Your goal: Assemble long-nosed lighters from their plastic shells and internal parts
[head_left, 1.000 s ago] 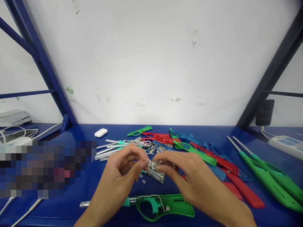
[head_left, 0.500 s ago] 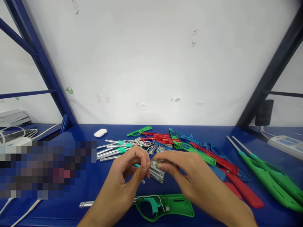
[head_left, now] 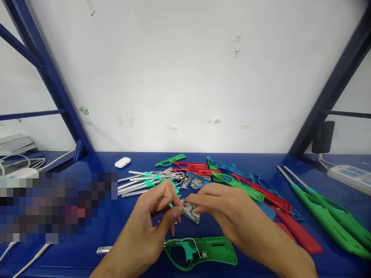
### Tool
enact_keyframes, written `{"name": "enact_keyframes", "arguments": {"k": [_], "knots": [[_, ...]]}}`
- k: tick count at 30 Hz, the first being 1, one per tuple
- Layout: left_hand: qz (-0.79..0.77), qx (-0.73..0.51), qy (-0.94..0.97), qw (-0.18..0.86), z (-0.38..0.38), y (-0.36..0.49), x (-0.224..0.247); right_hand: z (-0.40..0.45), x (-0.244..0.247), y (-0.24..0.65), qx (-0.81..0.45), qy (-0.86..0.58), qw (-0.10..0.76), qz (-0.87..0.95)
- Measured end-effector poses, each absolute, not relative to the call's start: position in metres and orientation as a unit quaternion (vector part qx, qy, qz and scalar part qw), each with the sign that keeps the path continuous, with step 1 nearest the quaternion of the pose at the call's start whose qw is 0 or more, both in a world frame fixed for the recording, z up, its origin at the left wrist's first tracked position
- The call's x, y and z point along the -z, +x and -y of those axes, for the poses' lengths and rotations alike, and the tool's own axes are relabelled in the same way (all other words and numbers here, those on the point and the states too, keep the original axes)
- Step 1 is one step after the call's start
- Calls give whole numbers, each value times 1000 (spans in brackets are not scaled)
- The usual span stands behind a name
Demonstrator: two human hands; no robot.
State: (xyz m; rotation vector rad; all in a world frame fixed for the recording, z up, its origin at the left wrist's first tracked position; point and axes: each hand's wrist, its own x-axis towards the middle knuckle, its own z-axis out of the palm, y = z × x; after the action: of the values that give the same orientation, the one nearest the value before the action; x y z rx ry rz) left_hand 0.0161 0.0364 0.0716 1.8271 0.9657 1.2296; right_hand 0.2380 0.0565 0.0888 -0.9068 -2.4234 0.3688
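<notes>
In the middle of the bench my right hand (head_left: 223, 208) is closed, thumb and fingers pinching a small clear lighter fuel tank (head_left: 189, 207). My left hand (head_left: 162, 216) meets its near-left end with thumb and forefinger pressed together; what lies between those fingertips is too small to make out. Just below, another clear tank (head_left: 194, 219) shows partly, the rest hidden by the fingers. Nearer to me lies an opened green lighter half-shell (head_left: 218, 251) with a teal trigger (head_left: 189, 251), a white wire and a metal tube (head_left: 104, 250).
Behind my hands are metal lighter tubes with teal parts (head_left: 139, 185), red half-shells (head_left: 197, 170) and blue half-shells (head_left: 226, 166). Whole green lighters (head_left: 327, 220) lie at right, by a power strip (head_left: 350, 175). A white earbud case (head_left: 123, 162) sits back left. Blue posts (head_left: 58, 85) flank the bench.
My left fingertips have shifted slightly down and left at the tank's end. The held tank has turned, and the fingers have moved a little; the shells and tubes stay put.
</notes>
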Motion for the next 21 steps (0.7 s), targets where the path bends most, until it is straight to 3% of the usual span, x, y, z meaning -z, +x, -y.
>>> {"name": "enact_keyframes", "arguments": {"k": [11, 21], "knots": [[-384, -469, 740, 291, -29, 19, -71, -56, -83, 237, -49, -324, 280, 902], [-443, -446, 734, 257, -44, 12, -66, -49, -82, 251, -178, -422, 288, 841]]}}
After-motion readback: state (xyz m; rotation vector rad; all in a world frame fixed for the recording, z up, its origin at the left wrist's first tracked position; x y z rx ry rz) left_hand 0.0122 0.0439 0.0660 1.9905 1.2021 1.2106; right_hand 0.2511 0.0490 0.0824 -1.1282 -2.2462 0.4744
